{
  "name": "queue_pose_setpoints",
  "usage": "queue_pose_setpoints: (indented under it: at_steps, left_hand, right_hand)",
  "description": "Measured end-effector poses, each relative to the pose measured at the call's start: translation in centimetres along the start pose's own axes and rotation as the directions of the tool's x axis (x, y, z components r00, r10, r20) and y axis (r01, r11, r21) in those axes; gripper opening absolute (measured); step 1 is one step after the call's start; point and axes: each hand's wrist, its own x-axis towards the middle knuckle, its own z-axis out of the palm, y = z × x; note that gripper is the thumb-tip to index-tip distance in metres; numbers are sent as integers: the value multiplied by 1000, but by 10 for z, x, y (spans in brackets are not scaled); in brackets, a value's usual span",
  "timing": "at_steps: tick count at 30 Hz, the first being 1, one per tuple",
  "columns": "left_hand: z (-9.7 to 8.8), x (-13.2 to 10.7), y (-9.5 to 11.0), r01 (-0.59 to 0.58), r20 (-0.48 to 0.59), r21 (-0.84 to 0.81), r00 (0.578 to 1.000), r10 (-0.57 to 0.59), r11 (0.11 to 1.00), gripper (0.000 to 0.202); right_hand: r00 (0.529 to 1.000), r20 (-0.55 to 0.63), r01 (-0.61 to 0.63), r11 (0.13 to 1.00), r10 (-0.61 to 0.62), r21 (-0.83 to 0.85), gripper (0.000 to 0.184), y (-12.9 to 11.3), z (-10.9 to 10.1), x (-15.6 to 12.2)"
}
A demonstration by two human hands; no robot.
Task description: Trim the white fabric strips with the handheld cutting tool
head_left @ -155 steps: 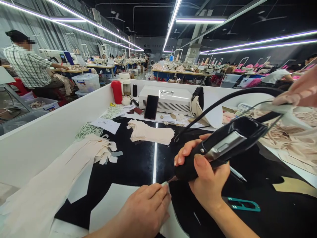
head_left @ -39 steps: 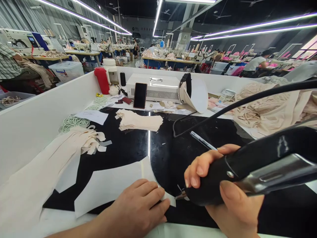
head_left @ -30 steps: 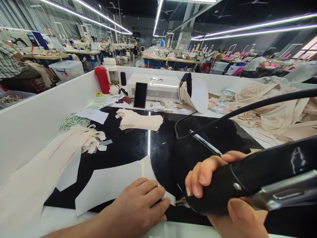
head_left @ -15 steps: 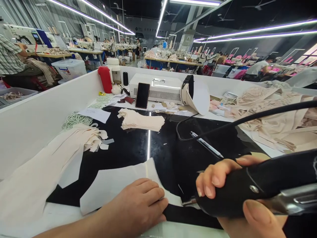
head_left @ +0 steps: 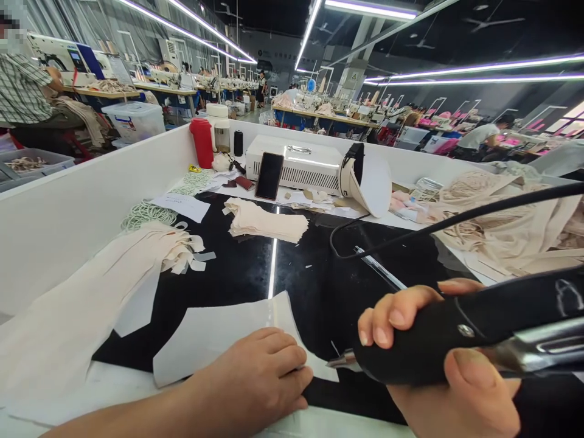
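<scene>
A white curved panel (head_left: 214,331), fabric or paper, lies flat on the black work surface. My left hand (head_left: 260,377) presses on its right part with bent fingers held together; a small dark bit shows between the fingers, too little to name. In my right hand (head_left: 456,365) is a black corded hand tool (head_left: 415,344), gripped with fingers around the body and thumb by a metal lever. Its pointed metal tip (head_left: 340,362) is at the edge of the panel's narrow right end. Whether it touches cannot be told.
A pile of cream fabric pieces (head_left: 123,267) lies left, a smaller stack (head_left: 269,220) ahead. Beyond are a phone (head_left: 269,175), white metal box (head_left: 314,159) and sun visor (head_left: 371,182). The tool's cord (head_left: 438,224) arches over a pen (head_left: 381,269). More cream fabric (head_left: 493,213) lies right.
The tool in my right hand has moved a little left and away from me, its tip now over the panel's right end. My left hand stays on the panel. The view has shifted slightly.
</scene>
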Motion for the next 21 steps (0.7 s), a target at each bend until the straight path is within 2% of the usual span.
queue_pose_setpoints:
  at_steps: [5,15,21]
  left_hand:
    - [0,1,6,-5,-38,-1,999,5,1000,24]
    - [-2,5,8,-1,-50,-24,999,0,1000,23]
    - [-1,2,5,4,-14,2,1000,-4,1000,23]
  right_hand:
    - [1000,28,8,1000,-7,-19,40,1,9,0]
    - [997,82,11,999,-7,-51,35,2,7,0]
    - [1000,16,12,999,-12,-34,39,-1,5,0]
